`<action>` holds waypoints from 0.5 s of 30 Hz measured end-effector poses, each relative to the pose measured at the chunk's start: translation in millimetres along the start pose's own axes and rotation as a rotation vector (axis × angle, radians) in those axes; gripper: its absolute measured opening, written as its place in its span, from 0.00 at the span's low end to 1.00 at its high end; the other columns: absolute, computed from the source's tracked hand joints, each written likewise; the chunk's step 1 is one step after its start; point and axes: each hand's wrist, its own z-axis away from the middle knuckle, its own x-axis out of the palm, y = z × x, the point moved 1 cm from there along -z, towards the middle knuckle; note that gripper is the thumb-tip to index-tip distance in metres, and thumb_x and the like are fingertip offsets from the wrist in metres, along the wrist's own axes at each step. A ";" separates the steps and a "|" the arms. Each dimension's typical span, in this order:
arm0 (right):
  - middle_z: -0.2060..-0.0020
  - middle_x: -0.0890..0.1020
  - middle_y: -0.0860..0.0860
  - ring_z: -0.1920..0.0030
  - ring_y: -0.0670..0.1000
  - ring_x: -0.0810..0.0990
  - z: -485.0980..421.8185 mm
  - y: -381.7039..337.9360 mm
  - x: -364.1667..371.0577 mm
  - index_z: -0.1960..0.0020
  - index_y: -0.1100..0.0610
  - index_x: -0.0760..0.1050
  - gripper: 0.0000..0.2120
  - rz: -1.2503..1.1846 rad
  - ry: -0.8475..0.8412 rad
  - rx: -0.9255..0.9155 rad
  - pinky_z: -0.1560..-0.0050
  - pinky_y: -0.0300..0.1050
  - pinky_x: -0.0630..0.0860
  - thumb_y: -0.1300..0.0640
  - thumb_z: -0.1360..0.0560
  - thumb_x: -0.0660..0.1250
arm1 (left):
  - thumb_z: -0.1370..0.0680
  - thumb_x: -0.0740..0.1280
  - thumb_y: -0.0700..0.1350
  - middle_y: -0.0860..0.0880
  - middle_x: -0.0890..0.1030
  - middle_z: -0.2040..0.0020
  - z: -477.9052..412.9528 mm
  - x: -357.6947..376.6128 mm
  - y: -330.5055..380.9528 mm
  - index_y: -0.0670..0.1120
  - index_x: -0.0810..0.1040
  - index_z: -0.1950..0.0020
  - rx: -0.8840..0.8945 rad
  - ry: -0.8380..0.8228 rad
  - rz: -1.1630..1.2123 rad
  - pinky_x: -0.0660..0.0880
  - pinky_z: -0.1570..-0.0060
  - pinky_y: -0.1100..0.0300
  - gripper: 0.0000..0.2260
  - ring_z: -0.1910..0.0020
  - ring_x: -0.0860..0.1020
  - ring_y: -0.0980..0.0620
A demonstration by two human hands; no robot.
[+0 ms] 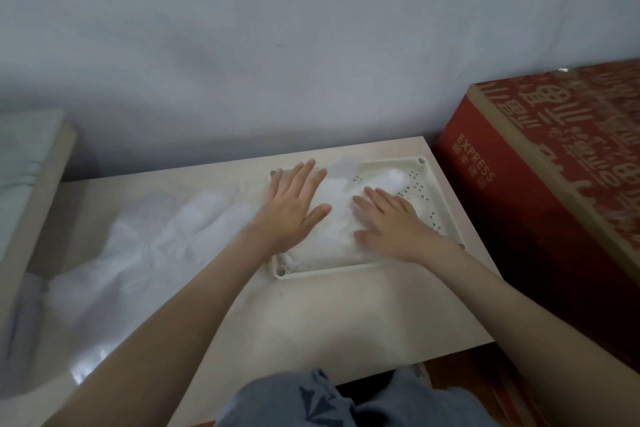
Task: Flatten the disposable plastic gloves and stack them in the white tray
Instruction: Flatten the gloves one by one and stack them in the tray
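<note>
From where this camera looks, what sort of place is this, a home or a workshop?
Likely a room in a home, though I can't be sure: a plain wall, a pale table against it, and a red express carton alongside.

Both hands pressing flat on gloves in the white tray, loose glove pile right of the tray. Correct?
No. Head view: the loose glove pile lies left of the white tray. Left hand and right hand do press flat on the gloves there.
</note>
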 end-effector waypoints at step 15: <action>0.27 0.62 0.45 0.27 0.46 0.54 28.4 -109.3 -58.9 0.26 0.50 0.63 0.23 -0.082 0.075 -0.244 0.31 0.41 0.48 0.53 0.21 0.60 | 0.29 0.70 0.61 0.47 0.66 0.36 165.8 -33.2 -78.2 0.50 0.67 0.35 -0.598 -0.280 0.039 0.64 0.40 0.54 0.28 0.37 0.66 0.45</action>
